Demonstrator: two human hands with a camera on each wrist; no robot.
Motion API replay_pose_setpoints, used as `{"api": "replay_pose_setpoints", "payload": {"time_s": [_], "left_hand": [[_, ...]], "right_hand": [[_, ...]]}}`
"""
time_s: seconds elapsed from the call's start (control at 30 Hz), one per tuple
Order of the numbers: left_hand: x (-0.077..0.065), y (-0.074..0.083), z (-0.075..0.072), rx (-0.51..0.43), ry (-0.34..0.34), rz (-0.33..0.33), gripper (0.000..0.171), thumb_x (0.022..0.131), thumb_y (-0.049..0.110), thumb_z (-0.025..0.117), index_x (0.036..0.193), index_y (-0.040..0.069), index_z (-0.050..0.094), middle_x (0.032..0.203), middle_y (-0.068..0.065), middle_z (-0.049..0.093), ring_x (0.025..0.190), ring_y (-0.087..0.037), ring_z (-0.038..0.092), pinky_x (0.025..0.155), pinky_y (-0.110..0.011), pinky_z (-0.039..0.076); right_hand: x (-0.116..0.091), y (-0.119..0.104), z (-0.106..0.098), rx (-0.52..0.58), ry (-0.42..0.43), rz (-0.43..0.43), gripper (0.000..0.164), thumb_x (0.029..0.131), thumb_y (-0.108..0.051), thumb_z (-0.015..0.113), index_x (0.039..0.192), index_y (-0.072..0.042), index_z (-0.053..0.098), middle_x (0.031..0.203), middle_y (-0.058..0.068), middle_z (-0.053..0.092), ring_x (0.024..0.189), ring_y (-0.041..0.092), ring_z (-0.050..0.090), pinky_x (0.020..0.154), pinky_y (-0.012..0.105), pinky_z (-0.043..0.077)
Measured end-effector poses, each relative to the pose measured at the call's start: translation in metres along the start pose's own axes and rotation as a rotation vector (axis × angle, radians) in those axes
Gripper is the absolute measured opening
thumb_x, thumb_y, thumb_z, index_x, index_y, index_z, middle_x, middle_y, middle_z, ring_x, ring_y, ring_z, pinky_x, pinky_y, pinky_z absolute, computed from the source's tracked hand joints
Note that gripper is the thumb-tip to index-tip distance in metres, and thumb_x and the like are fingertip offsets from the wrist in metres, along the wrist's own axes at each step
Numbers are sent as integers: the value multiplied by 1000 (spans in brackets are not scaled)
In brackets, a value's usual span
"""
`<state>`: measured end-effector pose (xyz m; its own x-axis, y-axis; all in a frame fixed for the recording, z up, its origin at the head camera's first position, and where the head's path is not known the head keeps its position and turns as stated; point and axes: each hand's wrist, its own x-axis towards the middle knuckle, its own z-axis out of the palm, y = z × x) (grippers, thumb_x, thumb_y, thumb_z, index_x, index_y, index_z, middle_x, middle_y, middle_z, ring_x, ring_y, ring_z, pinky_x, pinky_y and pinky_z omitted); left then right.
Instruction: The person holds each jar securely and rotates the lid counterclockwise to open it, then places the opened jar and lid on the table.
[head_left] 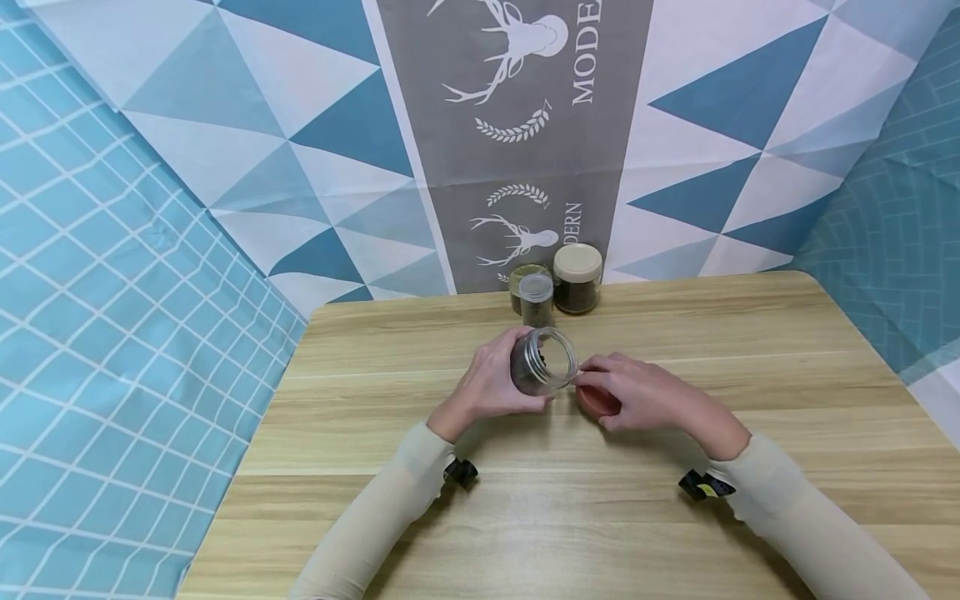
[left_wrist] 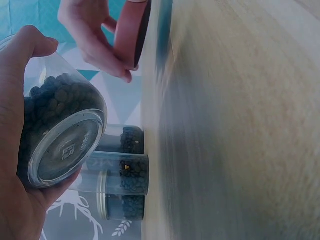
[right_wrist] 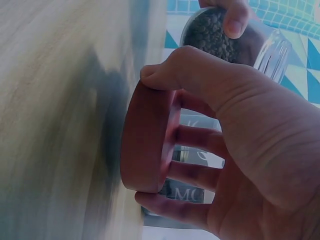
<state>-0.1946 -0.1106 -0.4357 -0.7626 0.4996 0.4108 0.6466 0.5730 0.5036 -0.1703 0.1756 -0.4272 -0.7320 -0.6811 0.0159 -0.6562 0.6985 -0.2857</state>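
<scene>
My left hand [head_left: 491,379] grips a clear jar [head_left: 528,372] around its side. The jar is lidless and tilted, its threaded mouth facing right toward my other hand. Dark pellets [left_wrist: 65,97] fill part of it, and its round base shows in the left wrist view. Just right of the mouth, my right hand [head_left: 651,393] holds a reddish round lid [head_left: 598,403] by its edge. In the right wrist view, the thumb and fingers span the rim of the lid [right_wrist: 145,140], which hangs close over the wooden table.
Three more jars stand together at the table's back edge: one with a cream lid [head_left: 577,265], a narrow clear-topped one [head_left: 537,307], and a third jar [head_left: 517,287] partly behind it. Patterned cloth [head_left: 525,150] covers the wall right behind them.
</scene>
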Motion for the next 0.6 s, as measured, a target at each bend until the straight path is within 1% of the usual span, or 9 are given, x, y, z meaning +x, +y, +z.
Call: {"api": "replay_pose_setpoints", "payload": {"time_s": [0.3, 0.47, 0.6], "left_hand": [[0, 1, 0, 0, -3, 1, 98, 66, 36, 100, 149, 3, 58, 139, -17, 77, 129, -34, 76, 109, -54, 65], [0, 1, 0, 1, -2, -3, 99, 66, 35, 101, 149, 3, 58, 139, -17, 77, 129, -35, 76, 109, -55, 65], [0, 1, 0, 6, 6, 2, 99, 66, 35, 101, 149, 3, 59, 139, -17, 77, 129, -34, 76, 109, -54, 65]], "right_hand": [[0, 1, 3, 27, -55, 21, 71, 81, -23, 94, 148, -15, 72, 149, 14, 69, 124, 32, 67, 83, 48, 65], [0, 2, 4, 35, -80, 20, 69, 83, -24, 94, 148, -16, 73, 148, 13, 68, 121, 30, 66, 83, 47, 64], [1, 1, 4, 41, -95, 26, 68, 83, -24, 94, 148, -19, 73, 147, 10, 69, 120, 28, 65, 82, 45, 63]]}}
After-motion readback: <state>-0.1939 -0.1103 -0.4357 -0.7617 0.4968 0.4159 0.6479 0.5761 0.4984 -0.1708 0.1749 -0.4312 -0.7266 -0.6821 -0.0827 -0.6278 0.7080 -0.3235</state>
